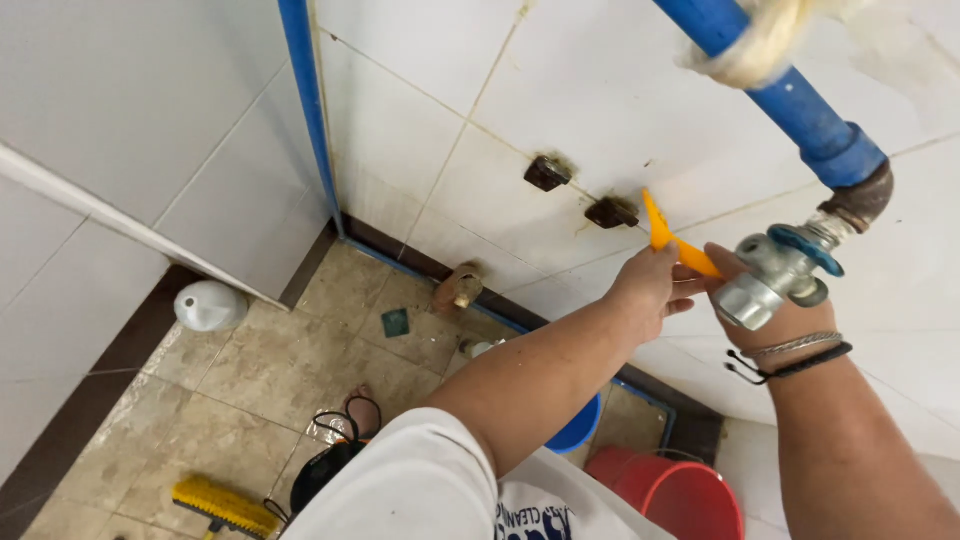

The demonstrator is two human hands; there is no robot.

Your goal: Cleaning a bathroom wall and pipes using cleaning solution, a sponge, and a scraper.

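Right of centre in the frame, the left hand (645, 285) is clamped on a thin orange plastic scraper (672, 240) whose tip rests against the white tiled wall (440, 80). The right hand (770, 315) sits just behind a silver metal tap (775, 272) – its grip is hidden. At the bottom edge stand a red plastic bucket (680, 495) and a blue basin (582, 428).

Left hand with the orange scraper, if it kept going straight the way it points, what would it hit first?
Probably the dark rusty bracket on the white tiled wall; the left hand aims the orange plastic scraper up towards it, though depth is unclear.
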